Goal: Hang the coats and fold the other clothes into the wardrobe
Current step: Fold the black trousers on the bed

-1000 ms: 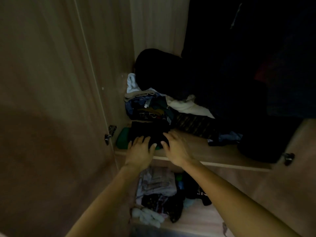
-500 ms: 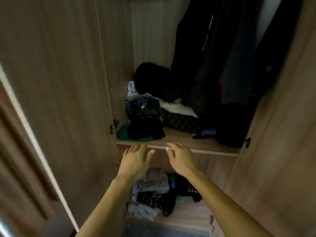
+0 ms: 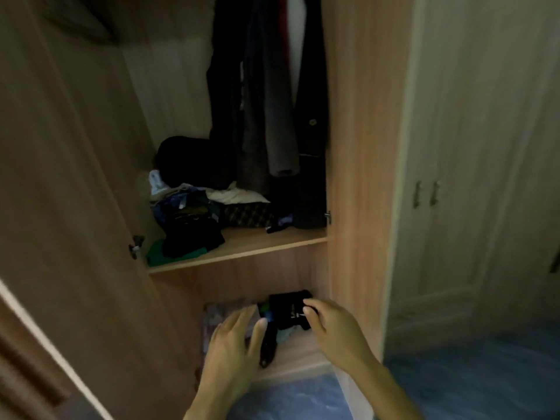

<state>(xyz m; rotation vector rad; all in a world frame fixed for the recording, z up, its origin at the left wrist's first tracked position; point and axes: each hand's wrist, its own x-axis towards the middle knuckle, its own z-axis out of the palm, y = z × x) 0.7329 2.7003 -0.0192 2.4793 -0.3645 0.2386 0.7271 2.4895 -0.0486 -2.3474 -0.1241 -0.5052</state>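
Left hand (image 3: 235, 344): fingers straight, spread, released, grasping nothing. Right hand (image 3: 335, 328): fingers loosely bent, nothing grasped; sits before black garment (image 3: 286, 307) in lower compartment, contact unclear through blur. Patterned cloth (image 3: 222, 312) left of garment, behind left hand. Shelf (image 3: 260, 245) above carries folded pile (image 3: 188, 225) at left, green piece (image 3: 157, 257) beneath pile. Coats (image 3: 266, 101) hang far right inside wardrobe (image 3: 354, 147). Open door (image 3: 60, 177) left. Blue floor (image 3: 454, 377) near right.

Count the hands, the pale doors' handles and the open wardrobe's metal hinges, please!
Hands: 2, left hand and right hand
Door handles: 2, side by side; a dark shape at the right edge is unclear
Hinges: 2
Total: 6
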